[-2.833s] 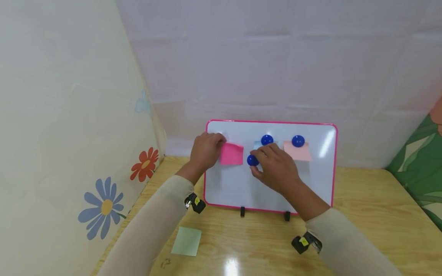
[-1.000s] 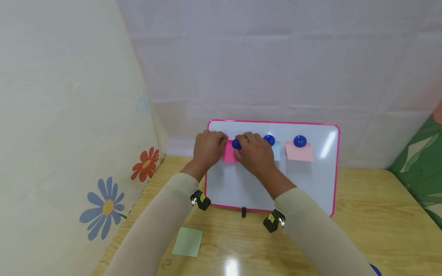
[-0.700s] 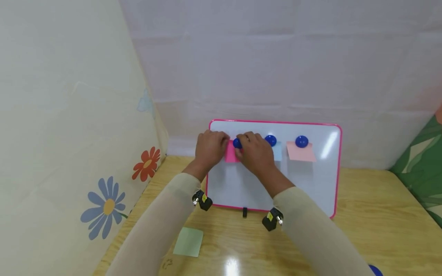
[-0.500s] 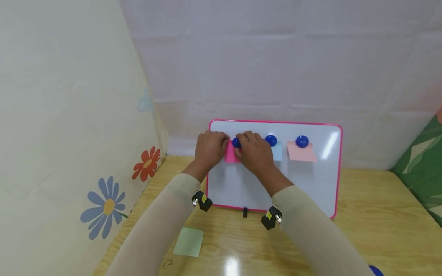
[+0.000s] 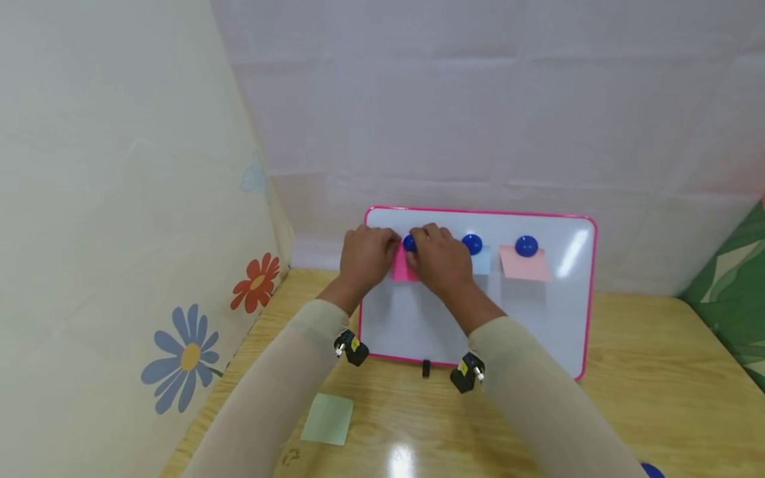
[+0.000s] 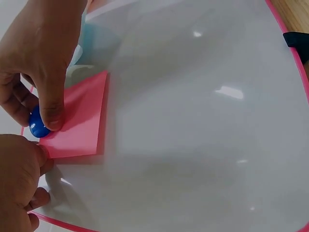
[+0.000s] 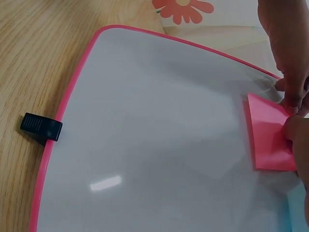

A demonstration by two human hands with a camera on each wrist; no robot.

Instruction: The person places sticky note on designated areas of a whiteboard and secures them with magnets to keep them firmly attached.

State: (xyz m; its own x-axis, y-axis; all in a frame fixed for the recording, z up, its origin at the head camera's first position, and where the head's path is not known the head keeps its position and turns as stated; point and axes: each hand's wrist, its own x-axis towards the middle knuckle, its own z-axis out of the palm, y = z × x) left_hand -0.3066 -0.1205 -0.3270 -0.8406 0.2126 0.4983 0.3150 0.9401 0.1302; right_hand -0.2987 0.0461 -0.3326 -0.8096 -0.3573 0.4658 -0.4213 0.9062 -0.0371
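Observation:
A pink-framed whiteboard (image 5: 538,325) stands upright on the wooden table. Near its upper left lies a bright pink sticky note (image 5: 404,269), partly covered by both hands. My left hand (image 5: 364,260) pinches the note's top left corner, as the left wrist view confirms. A round blue magnet (image 6: 37,123) sits at the note's top edge, between the thumb and fingers of my right hand (image 5: 443,262). In the right wrist view the pink note (image 7: 268,137) shows its lower edge standing slightly off the board; the magnet is hidden there.
Right of the hands, blue magnets hold a light blue note (image 5: 482,261) and a pale pink note (image 5: 524,267). A pale green note (image 5: 327,419) lies on the table before the board. Another blue magnet (image 5: 653,471) shows at the bottom edge. A black foot (image 5: 426,369) supports the board.
My right hand has carried the blue magnet left and up, from beside the pink note onto its top edge. Over the last second both hands stay nearly still there.

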